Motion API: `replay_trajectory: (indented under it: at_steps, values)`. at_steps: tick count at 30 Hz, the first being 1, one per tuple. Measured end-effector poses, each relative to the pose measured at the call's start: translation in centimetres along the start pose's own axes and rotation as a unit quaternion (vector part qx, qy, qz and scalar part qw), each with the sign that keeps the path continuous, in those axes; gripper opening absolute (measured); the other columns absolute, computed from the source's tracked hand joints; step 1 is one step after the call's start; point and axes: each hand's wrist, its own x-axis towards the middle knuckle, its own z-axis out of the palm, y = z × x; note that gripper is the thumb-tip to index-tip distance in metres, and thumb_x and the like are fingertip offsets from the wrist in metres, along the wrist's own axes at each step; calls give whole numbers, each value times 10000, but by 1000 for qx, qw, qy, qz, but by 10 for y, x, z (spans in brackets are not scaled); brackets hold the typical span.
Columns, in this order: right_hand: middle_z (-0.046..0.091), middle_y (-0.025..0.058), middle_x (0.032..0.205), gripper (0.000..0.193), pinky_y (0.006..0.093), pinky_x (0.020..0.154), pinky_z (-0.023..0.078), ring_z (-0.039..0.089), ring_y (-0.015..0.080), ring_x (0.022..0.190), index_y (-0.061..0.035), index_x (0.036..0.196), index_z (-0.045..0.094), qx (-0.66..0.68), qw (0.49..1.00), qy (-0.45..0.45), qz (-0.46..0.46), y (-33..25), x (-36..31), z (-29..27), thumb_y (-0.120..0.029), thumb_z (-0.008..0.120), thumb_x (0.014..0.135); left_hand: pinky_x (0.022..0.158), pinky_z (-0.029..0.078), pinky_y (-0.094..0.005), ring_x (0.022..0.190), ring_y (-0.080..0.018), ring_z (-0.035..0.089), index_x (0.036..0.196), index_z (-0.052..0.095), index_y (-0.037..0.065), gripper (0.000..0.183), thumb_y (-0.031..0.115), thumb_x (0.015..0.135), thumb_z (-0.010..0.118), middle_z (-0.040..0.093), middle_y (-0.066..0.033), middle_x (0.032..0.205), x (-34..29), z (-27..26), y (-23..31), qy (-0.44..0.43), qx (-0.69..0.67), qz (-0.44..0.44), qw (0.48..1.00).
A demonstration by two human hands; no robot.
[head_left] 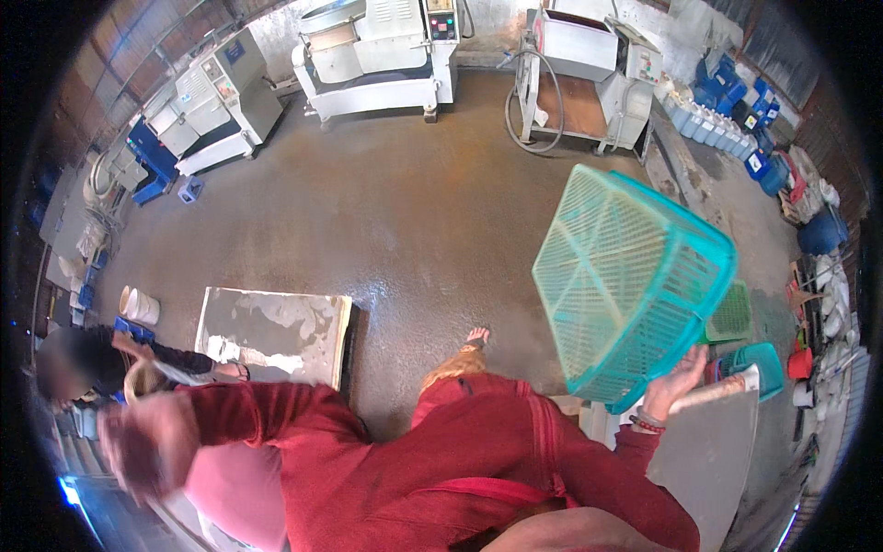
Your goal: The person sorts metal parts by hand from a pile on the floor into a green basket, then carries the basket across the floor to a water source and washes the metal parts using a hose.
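Note:
A teal plastic basket (635, 276) with slotted walls is held up at my right side, tipped on its side. My right hand (676, 385), with a red bracelet at the wrist, grips the basket's lower near edge; some of the fingers are hidden. My left hand (152, 442) is out at the far left, smeared by motion, so its fingers do not read clearly. It is nearest to a co-worker in dark clothing (87, 363) and a smooth pink shape (239, 492) that I cannot identify.
A low grey-topped table (276, 317) with white patches stands left of centre, a co-worker's hand at its near edge. Another grey board (708, 460) lies right. Green baskets (731, 313) and a red bucket (800, 363) stand beyond. White machines (377, 55) line the back.

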Motion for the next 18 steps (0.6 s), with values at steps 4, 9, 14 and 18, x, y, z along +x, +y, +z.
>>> replay_trajectory:
  at_steps: [4,9,14,18]
  values:
    - [585,49,895,358,300,768,410,536,157,849,-33,938,564,-8,992,95,-82,16,77,41,-364,440,880,520,404,-236,497,-56,502,695,526,260,207,402,834,468,520,107,563,-54,102,-86,12,74,347,935]
    - [552,87,928,323,336,829,372,502,193,885,-19,960,534,-110,943,227,-218,6,165,52,-325,478,874,530,400,-234,552,-61,523,719,518,245,168,362,831,474,533,81,601,-193,257,-182,92,-111,177,974]
    - [534,134,921,444,350,819,389,497,211,890,34,1057,477,-186,890,280,-307,4,241,56,-356,506,847,575,389,-240,615,-74,505,776,493,225,138,345,837,462,514,65,670,-337,308,-226,10,-171,-47,984]
    - [546,123,995,415,404,867,366,491,235,955,11,1035,541,-116,874,363,-301,6,329,66,-353,474,847,610,380,-245,664,-84,490,822,473,209,125,331,842,453,499,52,725,-468,356,-245,-20,-209,-236,949]
